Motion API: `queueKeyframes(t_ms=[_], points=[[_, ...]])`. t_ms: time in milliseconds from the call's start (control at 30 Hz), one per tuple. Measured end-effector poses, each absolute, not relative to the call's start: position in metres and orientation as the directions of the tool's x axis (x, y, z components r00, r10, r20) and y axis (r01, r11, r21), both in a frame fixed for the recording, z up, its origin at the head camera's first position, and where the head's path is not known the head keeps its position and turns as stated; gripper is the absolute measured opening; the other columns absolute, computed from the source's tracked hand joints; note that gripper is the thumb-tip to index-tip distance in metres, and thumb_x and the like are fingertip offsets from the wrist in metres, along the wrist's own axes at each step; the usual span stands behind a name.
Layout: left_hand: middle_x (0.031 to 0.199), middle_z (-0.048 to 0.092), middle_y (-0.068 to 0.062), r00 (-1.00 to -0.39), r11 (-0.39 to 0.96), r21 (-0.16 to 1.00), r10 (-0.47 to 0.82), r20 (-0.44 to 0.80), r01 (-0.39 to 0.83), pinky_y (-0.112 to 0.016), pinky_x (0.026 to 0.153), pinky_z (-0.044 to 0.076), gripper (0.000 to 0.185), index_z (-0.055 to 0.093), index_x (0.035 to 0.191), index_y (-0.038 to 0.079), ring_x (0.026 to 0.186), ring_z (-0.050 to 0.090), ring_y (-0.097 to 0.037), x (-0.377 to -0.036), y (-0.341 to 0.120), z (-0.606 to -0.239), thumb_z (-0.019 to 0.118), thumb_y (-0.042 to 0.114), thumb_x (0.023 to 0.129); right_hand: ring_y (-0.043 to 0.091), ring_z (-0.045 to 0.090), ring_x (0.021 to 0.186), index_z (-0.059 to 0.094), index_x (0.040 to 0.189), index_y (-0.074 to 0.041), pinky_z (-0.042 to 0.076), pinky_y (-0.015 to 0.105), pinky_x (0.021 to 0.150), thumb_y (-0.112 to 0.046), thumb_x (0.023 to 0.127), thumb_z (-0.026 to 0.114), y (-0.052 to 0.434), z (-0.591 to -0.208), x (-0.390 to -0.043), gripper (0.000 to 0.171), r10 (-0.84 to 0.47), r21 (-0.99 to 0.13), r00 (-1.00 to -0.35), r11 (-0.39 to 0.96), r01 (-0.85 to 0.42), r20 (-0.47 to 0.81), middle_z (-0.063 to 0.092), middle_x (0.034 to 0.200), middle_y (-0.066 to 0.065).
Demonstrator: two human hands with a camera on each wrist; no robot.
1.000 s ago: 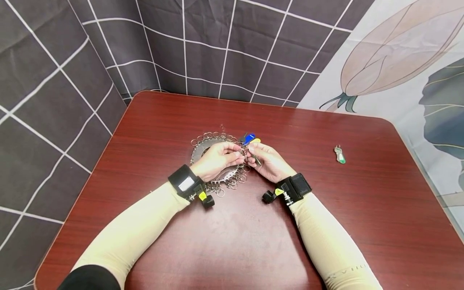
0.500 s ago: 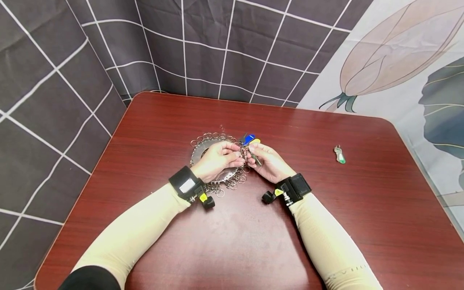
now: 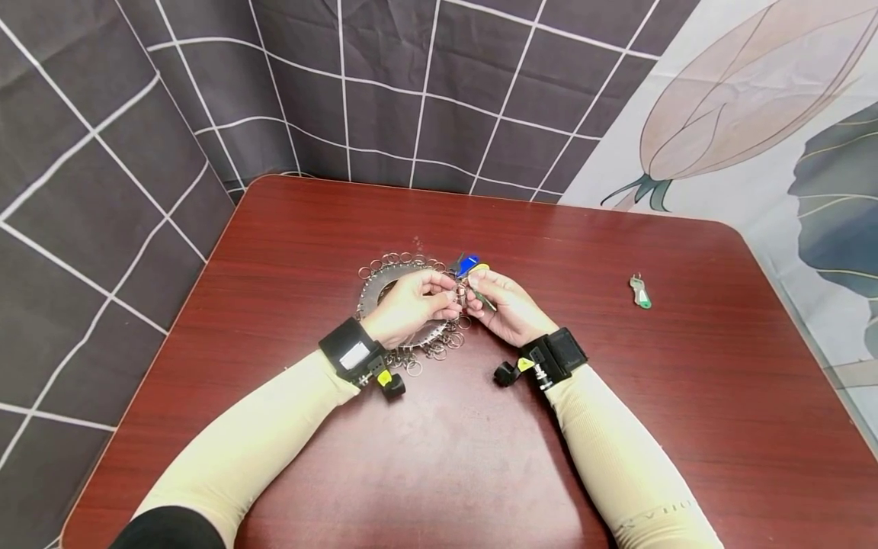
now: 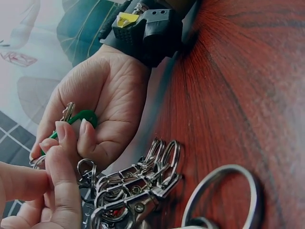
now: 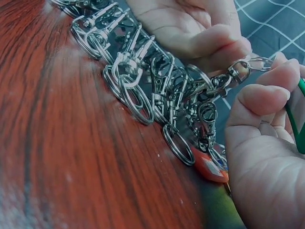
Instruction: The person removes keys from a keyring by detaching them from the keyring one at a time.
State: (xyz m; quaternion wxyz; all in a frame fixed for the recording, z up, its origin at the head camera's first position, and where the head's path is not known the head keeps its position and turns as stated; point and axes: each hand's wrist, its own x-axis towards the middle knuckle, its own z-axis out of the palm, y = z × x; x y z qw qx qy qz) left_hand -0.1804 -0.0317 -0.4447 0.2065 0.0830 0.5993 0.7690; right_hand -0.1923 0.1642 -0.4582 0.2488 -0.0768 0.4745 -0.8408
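A round metal disc lies on the table, its rim lined with swivel clasps that carry split rings. My left hand reaches over the disc and pinches a swivel clasp at its right side. Facing it, my right hand holds a key with a green tag and pinches the small split ring at the clasp's end. Fingertips of both hands nearly meet there and partly hide the ring. Blue and yellow tags lie just beyond the right fingers.
On the right of the red-brown table lies another key with a green tag. An orange-red tag hangs among the clasps near my right hand. A dark checked curtain stands behind the table.
Both hands stay together at the disc's right side, with only slight finger movement around the ring. The head view has shifted a little.
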Motion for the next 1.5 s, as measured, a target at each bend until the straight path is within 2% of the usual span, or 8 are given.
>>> queueKeyframes(t_ms=[267,433,567,733,1100,1200,1367,1500], points=[[0.106,0.057,-0.027,-0.878,-0.155,0.946,0.437,-0.194,-0.286,-0.032,0.083,0.053,0.027,0.049,0.120,-0.014,0.089,0.068,-0.027,-0.178,-0.033,-0.444,0.054,-0.006,0.095,0.010,0.048,0.065,0.054,0.094,-0.009,0.041,0.020,0.060,-0.010,0.102,0.046,0.163,-0.457,-0.191,0.011,-0.501,-0.834,-0.860,-0.430,0.347,-0.099,0.055,0.075,0.002],[0.106,0.055,-0.029,-0.882,-0.103,0.963,0.435,-0.181,-0.249,-0.032,0.082,0.053,0.025,0.050,0.118,-0.014,0.090,0.068,-0.033,-0.178,-0.033,-0.444,0.054,-0.003,0.095,0.011,0.047,0.064,0.054,0.093,-0.009,0.041,0.020,0.060,-0.009,0.102,0.047,0.163,-0.456,-0.191,0.011,-0.497,-0.831,-0.862,-0.436,0.345,-0.097,0.054,0.075,0.003],[0.102,0.057,-0.027,-0.889,-0.075,0.974,0.428,-0.162,-0.214,-0.034,0.079,0.055,0.020,0.050,0.113,-0.012,0.083,0.069,-0.029,-0.178,-0.033,-0.446,0.054,-0.003,0.095,0.011,0.046,0.064,0.055,0.091,-0.008,0.040,0.020,0.060,-0.009,0.102,0.046,0.163,-0.457,-0.191,0.013,-0.502,-0.835,-0.859,-0.427,0.346,-0.099,0.054,0.074,0.003],[0.098,0.057,-0.023,-0.900,-0.083,0.979,0.415,-0.135,-0.186,-0.036,0.078,0.055,0.015,0.049,0.110,-0.011,0.082,0.066,-0.029,-0.178,-0.032,-0.447,0.051,-0.007,0.095,0.012,0.046,0.064,0.055,0.091,-0.007,0.040,0.020,0.060,-0.010,0.102,0.046,0.164,-0.458,-0.191,0.015,-0.518,-0.839,-0.850,-0.420,0.346,-0.091,0.054,0.074,0.003],[0.098,0.055,-0.024,-0.907,-0.053,0.993,0.414,-0.075,-0.106,-0.037,0.077,0.056,0.014,0.050,0.106,-0.008,0.074,0.066,-0.024,-0.178,-0.032,-0.447,0.056,-0.005,0.093,0.012,0.046,0.064,0.055,0.092,-0.007,0.040,0.021,0.060,-0.009,0.102,0.045,0.162,-0.457,-0.192,0.014,-0.526,-0.842,-0.847,-0.418,0.340,-0.081,0.053,0.074,0.003],[0.096,0.056,-0.022,-0.914,-0.049,0.995,0.400,-0.064,-0.091,-0.038,0.077,0.056,0.013,0.050,0.104,-0.006,0.075,0.066,-0.025,-0.179,-0.033,-0.446,0.057,-0.005,0.093,0.013,0.045,0.064,0.055,0.092,-0.007,0.039,0.021,0.060,-0.008,0.102,0.047,0.161,-0.452,-0.194,0.013,-0.521,-0.881,-0.849,-0.358,0.309,-0.086,0.053,0.074,0.004],[0.093,0.057,-0.018,-0.933,-0.058,0.995,0.355,-0.056,-0.081,-0.037,0.077,0.056,0.014,0.051,0.106,-0.004,0.077,0.067,-0.025,-0.179,-0.034,-0.443,0.056,-0.003,0.094,0.012,0.046,0.062,0.059,0.092,-0.003,0.038,0.021,0.057,-0.009,0.097,0.055,0.159,-0.435,-0.197,0.008,-0.479,-0.962,-0.869,-0.157,0.225,-0.125,0.055,0.076,0.005],[0.095,0.056,-0.018,-0.942,-0.081,0.995,0.334,-0.031,-0.061,-0.037,0.077,0.056,0.015,0.052,0.108,-0.005,0.077,0.066,-0.025,-0.179,-0.033,-0.444,0.056,-0.003,0.094,0.012,0.046,0.062,0.060,0.097,0.008,0.039,0.021,0.058,-0.011,0.094,0.061,0.165,-0.419,-0.202,0.019,-0.464,-0.981,-0.866,0.059,0.182,-0.189,0.056,0.078,0.009]])
